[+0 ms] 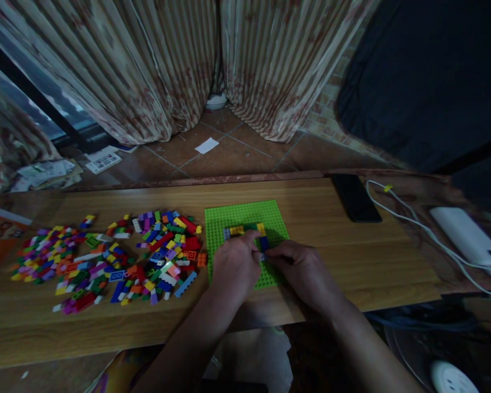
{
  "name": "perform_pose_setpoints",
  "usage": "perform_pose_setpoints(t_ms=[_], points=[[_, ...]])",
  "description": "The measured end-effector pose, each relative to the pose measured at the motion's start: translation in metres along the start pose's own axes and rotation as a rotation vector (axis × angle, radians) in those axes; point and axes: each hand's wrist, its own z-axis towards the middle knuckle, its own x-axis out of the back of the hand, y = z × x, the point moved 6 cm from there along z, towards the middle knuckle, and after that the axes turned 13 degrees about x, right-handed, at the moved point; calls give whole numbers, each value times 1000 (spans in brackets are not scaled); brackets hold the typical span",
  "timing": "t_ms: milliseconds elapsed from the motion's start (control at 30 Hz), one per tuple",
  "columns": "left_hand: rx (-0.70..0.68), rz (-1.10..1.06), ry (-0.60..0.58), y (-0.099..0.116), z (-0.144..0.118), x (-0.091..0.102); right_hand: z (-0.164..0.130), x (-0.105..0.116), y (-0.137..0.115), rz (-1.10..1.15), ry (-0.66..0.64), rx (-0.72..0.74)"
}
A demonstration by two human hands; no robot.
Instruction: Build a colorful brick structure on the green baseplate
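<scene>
A green studded baseplate (219,215) lies on the wooden table, with a low outline of toy bricks on it. Yellow bricks (236,230), a dark green one and a dark blue brick (264,243) form part of that outline. My left hand (235,262) rests over the plate, fingers curled, index finger reaching across the bricks; whatever is under its fingertips is hidden. From the right, my right hand (305,267) pinches a small pale brick (263,256) at the near end of the blue one. My hands cover much of the outline's near side.
Loose toy bricks (163,251) in many colours spread over the table (327,234) left of the plate. A black phone (355,197) lies at the right, beside a white cable (413,219) and a white power bank (470,234). Curtains hang beyond the far edge.
</scene>
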Motion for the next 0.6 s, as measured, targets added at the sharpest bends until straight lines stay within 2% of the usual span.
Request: perform_pose_setpoints(t_ms=[300, 400, 500, 533, 600], points=[[-25, 11, -41, 3, 6, -6, 7, -3, -3, -52, -43, -38], [-53, -17, -37, -2, 3, -8, 5, -3, -3, 10, -34, -22], [-135, -154, -35, -9, -3, -1, 1, 2, 3, 128, -43, -34], [-160, -230, -23, -12, -4, 6, -1, 8, 7, 161, -6, -62], [-195, -392, 46, -22, -3, 26, -3, 26, 17, 176, 163, -129]])
